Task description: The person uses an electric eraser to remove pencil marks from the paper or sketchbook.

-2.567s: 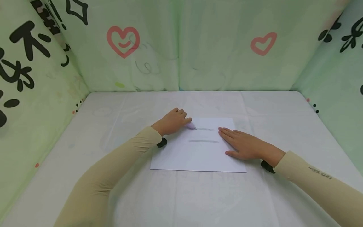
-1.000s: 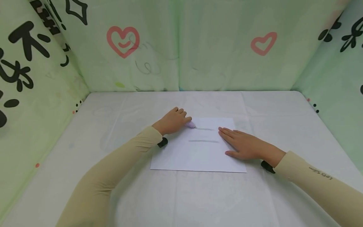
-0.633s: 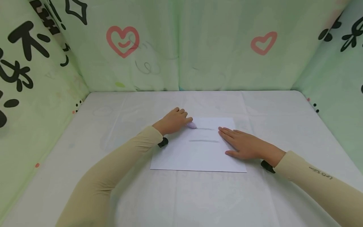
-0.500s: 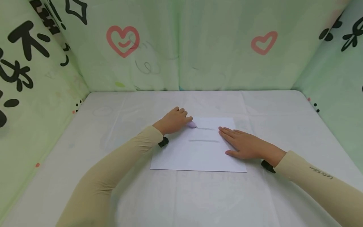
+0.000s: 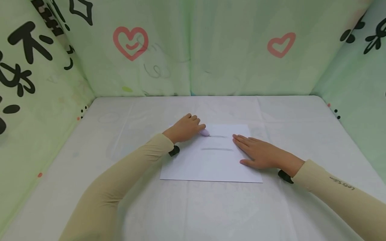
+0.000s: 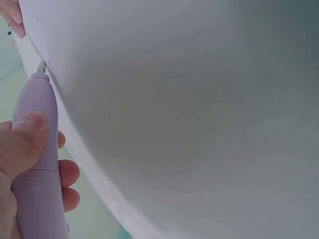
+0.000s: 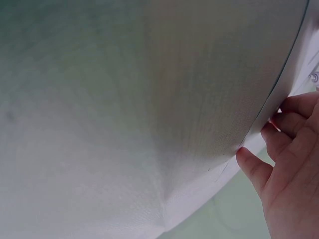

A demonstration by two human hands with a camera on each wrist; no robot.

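In the head view, a white paper sheet (image 5: pixel 208 168) lies on the table, bearing two grey lines, an upper line (image 5: pixel 219 136) and a lower line (image 5: pixel 217 149). My left hand (image 5: pixel 186 128) grips a lavender pen-shaped tool (image 6: pixel 37 102). Seen from the left wrist, its thumb presses the tool's side and the fingers curl round behind. The tool's narrow grey tip (image 6: pixel 42 66) meets the upper line at its left end. My right hand (image 5: pixel 260 153) rests flat on the sheet's right side; the right wrist view shows its fingertips (image 7: pixel 242 154) on the paper.
The table (image 5: pixel 193 211) wears a white cloth. Pale green curtains (image 5: pixel 229 67) with heart drawings and black marks stand at the back and both sides. A black wrist strap (image 5: pixel 174 150) shows at the left wrist, another at the right.
The left hand and the lavender pen-shaped tool have crept slightly to the right, the tip following the upper line. The right hand keeps its place on the sheet.
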